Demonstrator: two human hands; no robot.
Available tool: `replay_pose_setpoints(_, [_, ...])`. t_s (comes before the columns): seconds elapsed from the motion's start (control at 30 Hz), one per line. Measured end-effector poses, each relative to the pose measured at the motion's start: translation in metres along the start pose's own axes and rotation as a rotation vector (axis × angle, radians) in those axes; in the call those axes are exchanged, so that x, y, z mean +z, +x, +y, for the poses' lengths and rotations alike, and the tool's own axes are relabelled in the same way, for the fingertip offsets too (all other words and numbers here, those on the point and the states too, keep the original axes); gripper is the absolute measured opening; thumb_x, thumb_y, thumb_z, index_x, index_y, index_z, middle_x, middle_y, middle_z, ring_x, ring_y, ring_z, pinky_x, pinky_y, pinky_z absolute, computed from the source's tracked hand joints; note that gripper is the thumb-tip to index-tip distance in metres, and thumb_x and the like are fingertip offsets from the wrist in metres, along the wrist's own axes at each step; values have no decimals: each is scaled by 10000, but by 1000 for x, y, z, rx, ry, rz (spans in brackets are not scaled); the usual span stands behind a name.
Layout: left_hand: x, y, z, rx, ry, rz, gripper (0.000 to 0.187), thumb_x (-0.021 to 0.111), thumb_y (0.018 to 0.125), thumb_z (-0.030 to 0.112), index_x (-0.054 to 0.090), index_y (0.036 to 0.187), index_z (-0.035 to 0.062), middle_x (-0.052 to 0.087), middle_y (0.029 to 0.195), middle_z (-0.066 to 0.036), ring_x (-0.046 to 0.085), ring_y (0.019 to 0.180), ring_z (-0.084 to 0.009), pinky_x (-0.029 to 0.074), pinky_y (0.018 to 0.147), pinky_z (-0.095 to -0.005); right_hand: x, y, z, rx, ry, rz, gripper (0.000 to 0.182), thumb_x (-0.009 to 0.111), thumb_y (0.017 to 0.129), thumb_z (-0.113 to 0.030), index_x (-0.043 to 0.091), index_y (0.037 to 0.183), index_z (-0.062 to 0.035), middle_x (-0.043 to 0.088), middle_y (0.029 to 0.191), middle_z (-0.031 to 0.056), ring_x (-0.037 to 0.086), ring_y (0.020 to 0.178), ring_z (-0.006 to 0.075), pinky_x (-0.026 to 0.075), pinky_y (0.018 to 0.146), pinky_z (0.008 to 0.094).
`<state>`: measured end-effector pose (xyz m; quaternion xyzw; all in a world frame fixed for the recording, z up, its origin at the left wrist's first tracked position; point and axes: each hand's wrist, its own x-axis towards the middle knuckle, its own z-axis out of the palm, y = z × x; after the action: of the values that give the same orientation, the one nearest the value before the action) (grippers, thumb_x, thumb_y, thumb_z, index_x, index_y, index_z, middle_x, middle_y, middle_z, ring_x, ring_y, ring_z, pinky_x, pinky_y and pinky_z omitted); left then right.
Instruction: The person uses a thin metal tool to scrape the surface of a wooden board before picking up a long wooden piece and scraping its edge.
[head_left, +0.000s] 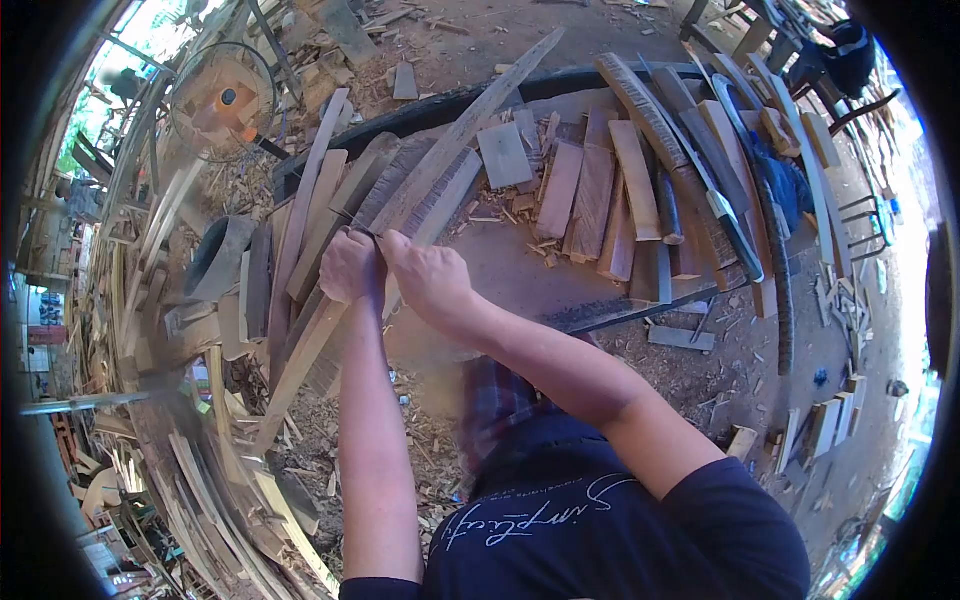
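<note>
My left hand [350,266] and my right hand [428,276] are side by side over a long wooden plank [465,130] that slants from lower left to upper right. Both hands have their fingers curled closed. A thin dark object [354,224] sticks out between them, pointing up and left; most of it is hidden by the fingers, and I cannot make out what it is. Under and beside the long plank lie darker boards [400,180].
On the bench [430,112] lie several wooden blocks [590,200], a light board [505,155] and a handsaw [735,235]. A fan [228,97] stands at upper left. Long wood strips [230,510] pile up at left. Shavings cover the ground.
</note>
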<state>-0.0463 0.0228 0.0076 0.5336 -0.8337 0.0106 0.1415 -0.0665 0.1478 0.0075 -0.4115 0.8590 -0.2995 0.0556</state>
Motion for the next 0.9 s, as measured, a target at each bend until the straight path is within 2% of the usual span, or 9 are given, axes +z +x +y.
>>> replay_pose_setpoints(0.13, [2,2,0,-15,-6,-10,359,424,875,287,720,864,85,703,869,-178,681,821,-379,544,708,-494,-12,-54,18,35,-25,-68,123,507,901,-91,454,1009,-65,663,697,127,700,687,268,544,586,365])
replay_pose_setpoints(0.27, [9,0,-4,31,-13,42,362,421,876,281,721,852,79,700,861,-189,683,807,-378,541,699,-496,-6,-45,11,93,-21,-92,136,509,900,-98,451,1018,-62,665,704,130,697,684,271,542,587,357])
replay_pose_setpoints(0.37, [7,-3,-1,28,5,71,356,424,873,276,721,854,81,700,863,-191,683,813,-377,540,694,-494,9,-5,5,21,-1,-4,123,492,904,-94,444,1011,-59,663,701,135,695,680,272,542,588,357])
replay_pose_setpoints(0.43, [4,-1,-1,17,7,62,354,425,872,276,721,854,82,698,860,-191,681,815,-379,539,698,-495,8,2,4,-7,43,75,140,523,860,-99,428,961,-81,624,643,118,676,648,303,522,573,412])
replay_pose_setpoints(0.53, [7,1,-3,-10,-12,14,374,414,877,300,715,871,77,695,887,-195,672,842,-390,526,724,-504,0,-45,20,-30,99,111,124,517,871,-90,426,954,-71,627,641,111,675,616,279,521,530,381])
replay_pose_setpoints(0.57, [9,3,-4,-30,-29,-7,398,402,883,323,709,888,70,693,918,-198,664,868,-399,514,748,-512,-1,-52,21,-35,94,108,124,517,871,-90,426,954,-71,627,641,111,675,616,279,521,530,381])
replay_pose_setpoints(0.63, [11,2,-5,-8,-35,21,385,413,880,311,714,874,72,695,890,-198,670,842,-391,523,730,-508,-7,-65,18,69,-76,-61,105,481,914,-101,437,979,-32,662,701,135,700,660,269,534,522,384])
replay_pose_setpoints(0.77, [18,13,-11,25,-37,47,380,421,879,310,719,870,75,697,878,-194,676,825,-378,530,712,-503,20,-30,6,122,-63,-57,103,488,905,-101,436,977,-48,655,692,140,697,646,277,527,491,397])
replay_pose_setpoints(0.9, [15,19,-9,15,-30,45,384,418,880,317,720,874,81,697,897,-189,674,842,-374,527,717,-502,7,-40,25,15,35,-33,148,500,887,-77,417,1007,-49,647,697,163,684,650,318,520,520,433])
